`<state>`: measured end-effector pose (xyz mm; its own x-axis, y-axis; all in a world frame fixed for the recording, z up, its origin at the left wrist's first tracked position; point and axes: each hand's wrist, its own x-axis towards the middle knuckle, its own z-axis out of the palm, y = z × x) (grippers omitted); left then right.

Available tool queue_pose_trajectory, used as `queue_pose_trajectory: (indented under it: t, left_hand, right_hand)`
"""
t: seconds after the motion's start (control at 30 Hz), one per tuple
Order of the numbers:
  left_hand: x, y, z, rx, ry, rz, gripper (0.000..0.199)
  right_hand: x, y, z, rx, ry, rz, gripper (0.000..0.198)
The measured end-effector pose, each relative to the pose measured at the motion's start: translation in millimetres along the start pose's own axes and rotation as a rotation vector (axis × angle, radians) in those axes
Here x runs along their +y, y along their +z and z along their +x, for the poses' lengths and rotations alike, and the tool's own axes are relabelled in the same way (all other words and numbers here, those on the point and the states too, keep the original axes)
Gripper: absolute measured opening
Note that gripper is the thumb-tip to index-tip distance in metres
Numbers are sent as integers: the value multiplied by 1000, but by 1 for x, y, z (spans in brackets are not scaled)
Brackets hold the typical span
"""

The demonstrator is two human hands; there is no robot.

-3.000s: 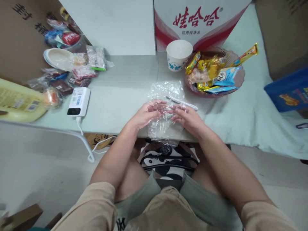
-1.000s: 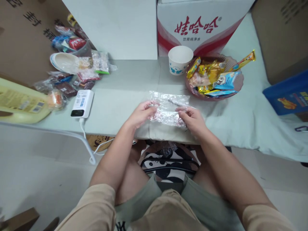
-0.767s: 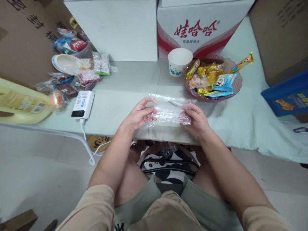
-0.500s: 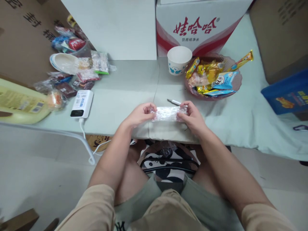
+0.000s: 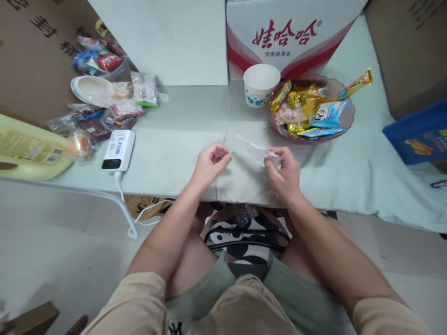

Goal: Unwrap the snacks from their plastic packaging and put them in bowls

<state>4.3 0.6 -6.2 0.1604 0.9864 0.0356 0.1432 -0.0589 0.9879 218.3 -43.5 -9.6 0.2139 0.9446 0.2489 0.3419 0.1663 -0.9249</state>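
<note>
My right hand [image 5: 284, 173] pinches one end of a clear, crinkled plastic wrapper [image 5: 252, 148] between thumb and fingers. The wrapper stretches as a thin strip up and left from that hand, above the table cloth. A short way left, my left hand [image 5: 212, 165] is loosely curled, thumb and fingertips apart, with nothing visible in it. A white paper cup [image 5: 261, 88] with blue leaves stands beyond the hands. Beside the cup is a pinkish bowl [image 5: 346, 84] of packaged snacks.
A white power bank [image 5: 118, 150] with a cable lies left on the cloth. Behind it are wrapped snacks [image 5: 96, 129] and a tipped paper cup [image 5: 87, 89]. A yellow jug [image 5: 31, 144] lies at the left edge. White boxes [image 5: 279, 60] line the back; a blue package [image 5: 419, 135] is right.
My left hand has let go of the wrapper and drawn slightly away. The wrapper, stretched flat between both hands before, now hangs narrow from my right hand. The slim white tool behind it no longer shows.
</note>
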Motion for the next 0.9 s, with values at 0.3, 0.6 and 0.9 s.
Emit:
queue_pose_trajectory:
  t: [0.3, 0.6, 0.9]
  left_hand:
    - [9, 28, -10, -215, -42, -166, 63]
    - [10, 28, -10, -185, -167, -359, 47]
    - [22, 11, 0, -33, -109, -291, 24]
  right_hand:
    - [-11, 21, -17, -304, 111, 297, 34]
    - [-10, 23, -17, -143, 224, 365, 39]
    - [-60, 11, 47, -123, -13, -88, 20]
